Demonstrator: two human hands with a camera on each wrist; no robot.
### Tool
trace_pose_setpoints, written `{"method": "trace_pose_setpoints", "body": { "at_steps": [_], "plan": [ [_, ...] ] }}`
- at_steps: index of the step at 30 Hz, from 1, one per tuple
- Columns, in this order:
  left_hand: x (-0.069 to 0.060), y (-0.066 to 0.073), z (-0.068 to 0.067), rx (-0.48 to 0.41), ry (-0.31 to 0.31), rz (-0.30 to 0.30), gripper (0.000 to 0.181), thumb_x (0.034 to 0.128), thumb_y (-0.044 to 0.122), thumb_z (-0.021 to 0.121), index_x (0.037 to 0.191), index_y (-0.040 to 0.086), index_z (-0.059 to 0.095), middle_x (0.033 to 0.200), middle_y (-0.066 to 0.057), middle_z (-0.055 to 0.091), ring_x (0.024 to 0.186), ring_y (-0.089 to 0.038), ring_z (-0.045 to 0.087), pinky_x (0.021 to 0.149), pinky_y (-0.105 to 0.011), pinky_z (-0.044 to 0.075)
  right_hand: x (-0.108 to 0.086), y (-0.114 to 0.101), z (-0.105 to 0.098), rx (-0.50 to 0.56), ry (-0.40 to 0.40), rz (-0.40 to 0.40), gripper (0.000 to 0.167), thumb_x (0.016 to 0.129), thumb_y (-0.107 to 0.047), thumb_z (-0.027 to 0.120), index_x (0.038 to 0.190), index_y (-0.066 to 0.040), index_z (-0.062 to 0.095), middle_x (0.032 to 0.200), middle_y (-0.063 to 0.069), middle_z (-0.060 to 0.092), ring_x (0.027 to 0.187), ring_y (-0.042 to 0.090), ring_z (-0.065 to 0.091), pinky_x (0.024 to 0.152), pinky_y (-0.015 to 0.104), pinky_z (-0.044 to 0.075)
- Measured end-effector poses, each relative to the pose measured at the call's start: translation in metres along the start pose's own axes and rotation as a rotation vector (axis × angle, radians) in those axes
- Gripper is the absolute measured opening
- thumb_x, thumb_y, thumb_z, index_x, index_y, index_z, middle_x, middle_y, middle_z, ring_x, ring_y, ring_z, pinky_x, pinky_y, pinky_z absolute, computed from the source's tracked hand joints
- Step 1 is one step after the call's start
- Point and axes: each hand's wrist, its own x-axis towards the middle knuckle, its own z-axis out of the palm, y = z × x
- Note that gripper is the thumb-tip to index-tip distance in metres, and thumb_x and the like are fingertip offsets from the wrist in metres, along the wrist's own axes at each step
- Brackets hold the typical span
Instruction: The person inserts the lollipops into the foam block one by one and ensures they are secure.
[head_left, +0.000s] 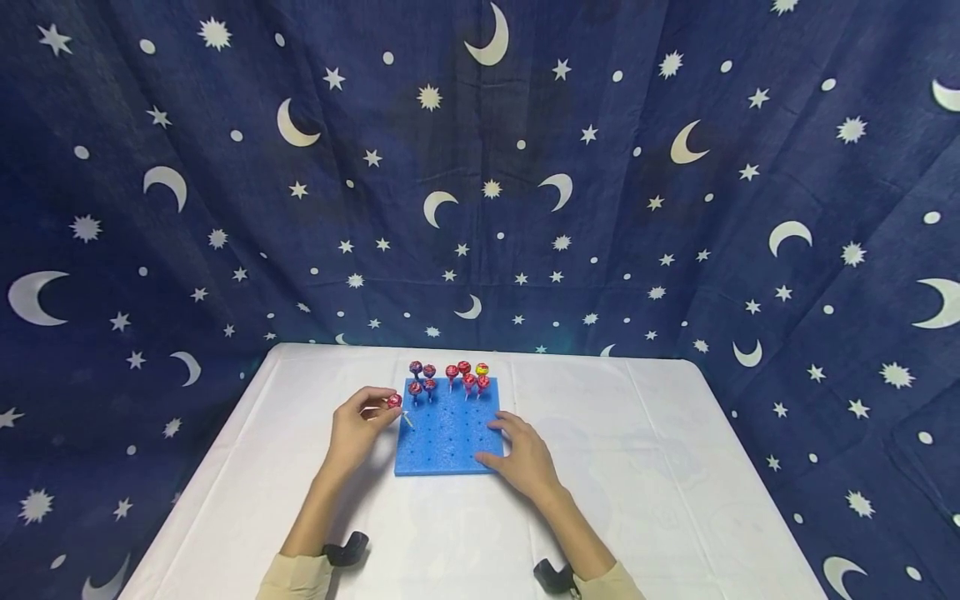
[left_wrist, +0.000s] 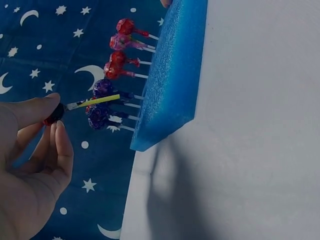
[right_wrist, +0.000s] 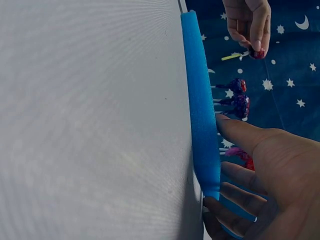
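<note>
My left hand (head_left: 355, 432) pinches a red-wrapped lollipop (head_left: 394, 401) by its candy head, between thumb and fingers. Its yellow stick (left_wrist: 102, 99) points toward the blue foam board (head_left: 442, 457) and is apart from it in the left wrist view. At the board's right edge rests my right hand (head_left: 528, 458), thumb and fingers spread over the side and top. Several lollipops stand upright in the board's back rows: purple-wrapped ones (left_wrist: 103, 88) at the left, red and pink ones (left_wrist: 120, 42) and a yellow-topped one (head_left: 482, 368) at the right. Rows of small holes mark the board's front part.
The board lies flat on a table with a white cloth (head_left: 637, 483). Behind and beside the table hangs a dark blue curtain (head_left: 480, 225) with moons and stars. Black straps with mounts (head_left: 347, 550) sit at both wrists.
</note>
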Motion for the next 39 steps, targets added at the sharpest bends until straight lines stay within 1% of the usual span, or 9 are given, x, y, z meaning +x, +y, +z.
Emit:
{"method": "trace_pose_setpoints", "body": {
  "at_steps": [2,5,8,12,17,21,26,31,39],
  "plan": [
    [0.002,0.000,0.002,0.007,0.001,0.002,0.029,0.0843,0.001,0.086,0.112,0.003,0.076,0.100,-0.015,0.074,0.091,-0.021,0.071,0.084,-0.024,0.060,0.000,0.000,-0.001,0.001,-0.002,0.002,0.058,0.083,-0.045,0.088,0.131,-0.017,0.072,0.149,0.005,0.059,0.142,0.034,0.051,0.114,0.057,0.044],
    [0.003,0.000,0.008,0.016,-0.001,0.016,0.030,0.0843,0.001,0.086,0.112,0.003,0.076,0.105,-0.015,0.075,0.092,-0.024,0.071,0.087,-0.030,0.061,0.000,0.000,-0.001,0.001,-0.003,0.005,0.058,0.083,-0.045,0.088,0.131,-0.016,0.072,0.149,0.005,0.060,0.142,0.034,0.051,0.114,0.057,0.044],
    [0.003,0.002,0.015,0.044,-0.004,0.061,0.029,0.0841,0.003,0.087,0.111,0.005,0.077,0.107,-0.012,0.075,0.091,-0.024,0.072,0.087,-0.036,0.062,0.000,0.000,-0.002,0.001,-0.004,0.005,0.058,0.083,-0.044,0.088,0.131,-0.016,0.072,0.149,0.005,0.060,0.142,0.034,0.051,0.114,0.057,0.044],
    [0.003,0.005,0.021,0.076,-0.004,0.142,0.027,0.0830,0.000,0.087,0.108,0.007,0.078,0.104,-0.008,0.074,0.087,-0.022,0.071,0.084,-0.034,0.063,-0.001,-0.001,-0.002,0.002,-0.005,0.006,0.058,0.083,-0.044,0.088,0.131,-0.016,0.072,0.150,0.005,0.059,0.142,0.034,0.051,0.114,0.056,0.044],
    [0.005,0.009,0.025,0.099,-0.018,0.196,0.028,0.0833,-0.003,0.085,0.109,0.004,0.078,0.106,-0.007,0.073,0.087,-0.021,0.070,0.084,-0.025,0.061,-0.001,-0.001,-0.002,0.003,-0.005,0.009,0.058,0.083,-0.044,0.088,0.131,-0.016,0.072,0.150,0.005,0.059,0.142,0.033,0.051,0.115,0.056,0.044],
    [0.006,0.012,0.027,0.112,-0.025,0.204,0.029,0.0845,-0.004,0.084,0.111,0.005,0.078,0.107,-0.006,0.073,0.089,-0.020,0.070,0.085,-0.023,0.060,-0.001,-0.001,-0.002,0.002,-0.004,0.011,0.058,0.083,-0.044,0.088,0.131,-0.017,0.072,0.150,0.005,0.059,0.143,0.033,0.051,0.115,0.056,0.043],
    [0.006,0.013,0.028,0.112,-0.025,0.214,0.029,0.0855,-0.003,0.083,0.112,0.007,0.078,0.109,-0.006,0.072,0.092,-0.022,0.072,0.087,-0.032,0.062,-0.001,-0.001,-0.002,-0.002,-0.007,0.010,0.058,0.084,-0.045,0.087,0.131,-0.017,0.072,0.150,0.005,0.059,0.142,0.034,0.051,0.114,0.057,0.044],
    [0.006,0.011,0.031,0.106,-0.015,0.253,0.030,0.0844,-0.006,0.083,0.112,0.005,0.078,0.111,-0.009,0.068,0.093,-0.028,0.072,0.085,-0.039,0.063,-0.002,-0.001,-0.002,-0.003,-0.004,0.006,0.057,0.083,-0.045,0.087,0.131,-0.017,0.072,0.149,0.005,0.060,0.142,0.033,0.051,0.114,0.057,0.044],
    [0.006,0.008,0.034,0.153,-0.017,0.263,0.030,0.0839,-0.008,0.082,0.112,0.001,0.077,0.110,-0.007,0.065,0.093,-0.023,0.071,0.086,-0.034,0.063,-0.002,-0.002,-0.002,0.000,-0.007,0.005,0.057,0.083,-0.045,0.088,0.131,-0.017,0.072,0.150,0.005,0.059,0.142,0.033,0.051,0.114,0.056,0.044]
  ]
}}
